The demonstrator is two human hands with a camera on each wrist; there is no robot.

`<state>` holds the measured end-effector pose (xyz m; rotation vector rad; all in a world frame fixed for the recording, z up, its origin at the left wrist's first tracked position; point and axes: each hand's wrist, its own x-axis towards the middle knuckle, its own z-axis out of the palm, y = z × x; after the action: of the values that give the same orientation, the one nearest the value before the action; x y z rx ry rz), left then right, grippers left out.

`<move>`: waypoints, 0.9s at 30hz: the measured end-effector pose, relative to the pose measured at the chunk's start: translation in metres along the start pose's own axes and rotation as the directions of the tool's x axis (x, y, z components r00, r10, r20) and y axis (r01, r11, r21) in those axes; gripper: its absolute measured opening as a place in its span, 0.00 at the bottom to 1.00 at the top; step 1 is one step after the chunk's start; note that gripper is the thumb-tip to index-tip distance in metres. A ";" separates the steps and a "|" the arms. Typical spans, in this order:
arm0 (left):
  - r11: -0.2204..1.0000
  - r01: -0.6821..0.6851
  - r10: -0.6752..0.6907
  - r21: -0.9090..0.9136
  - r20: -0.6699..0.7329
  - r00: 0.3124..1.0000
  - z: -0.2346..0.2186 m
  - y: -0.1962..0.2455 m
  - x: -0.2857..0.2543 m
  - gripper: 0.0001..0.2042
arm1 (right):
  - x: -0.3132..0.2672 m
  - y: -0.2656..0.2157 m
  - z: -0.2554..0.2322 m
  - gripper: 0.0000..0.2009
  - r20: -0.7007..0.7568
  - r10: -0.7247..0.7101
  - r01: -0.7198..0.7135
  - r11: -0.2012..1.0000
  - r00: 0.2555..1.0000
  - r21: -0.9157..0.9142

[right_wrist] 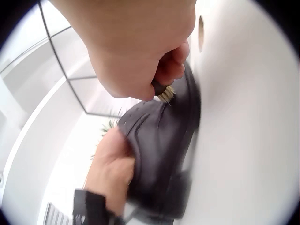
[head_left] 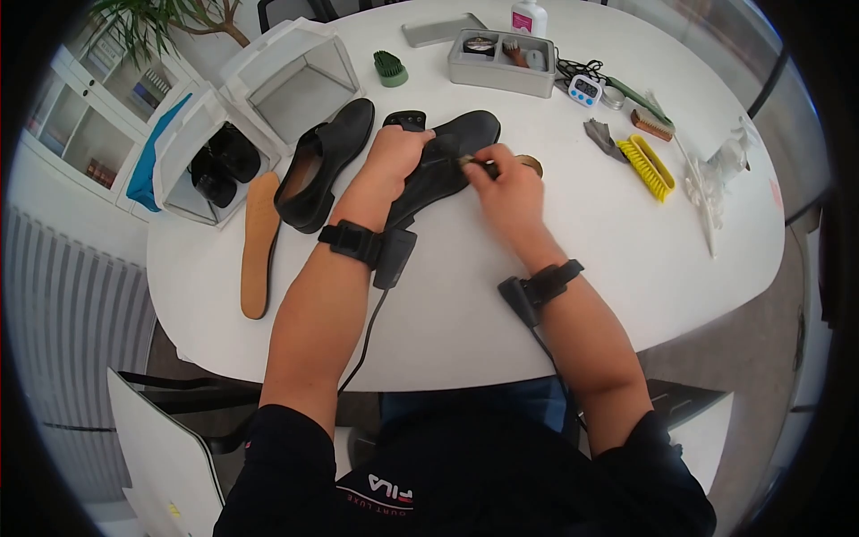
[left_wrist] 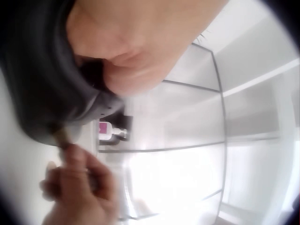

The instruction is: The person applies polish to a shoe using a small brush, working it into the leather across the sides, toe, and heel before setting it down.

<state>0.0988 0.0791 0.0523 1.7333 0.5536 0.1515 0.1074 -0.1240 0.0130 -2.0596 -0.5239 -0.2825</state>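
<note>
A black leather shoe [head_left: 438,182] lies on the white table, its toe pointing away to the right. My left hand [head_left: 394,161] grips it at the opening; in the left wrist view the fingers go inside the shoe and are hidden there. Between thumb and fingers, my right hand [head_left: 514,201] pinches a small brush [right_wrist: 166,95] with pale bristles. Those bristles touch the shoe's upper, in front of the lace holes. Left of the left hand stands the other black shoe [head_left: 344,143], with a tan insole [head_left: 259,242] beside it.
A round brownish thing [head_left: 533,165] is just beyond the right hand. Farther back are a green brush [head_left: 390,70], a grey tin [head_left: 501,79] and a timer [head_left: 585,89]. At right lie a yellow brush [head_left: 646,168] and a grey cloth [head_left: 603,140]. A white box [head_left: 179,161] holds black shoes.
</note>
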 end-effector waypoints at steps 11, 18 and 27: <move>0.885 -0.339 0.430 0.318 -0.283 0.857 -0.072 -0.052 -0.054 0.22 | -0.019 -0.013 0.013 0.12 0.252 -0.262 0.197 0.947 0.932 0.254; 0.857 -0.514 0.516 -0.038 0.086 0.853 -0.065 -0.067 -0.077 0.54 | 0.010 0.021 0.004 0.12 -0.048 0.059 -0.061 0.997 0.997 -0.049; 0.927 -0.313 0.346 -0.206 0.148 0.926 -0.064 -0.071 -0.078 0.51 | -0.009 -0.009 0.008 0.12 0.130 -0.138 0.121 0.985 0.982 0.126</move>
<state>-0.0141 0.1111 0.0156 1.6319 0.1036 0.2702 0.0951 -0.1154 0.0123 -1.9427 -0.7441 -0.1818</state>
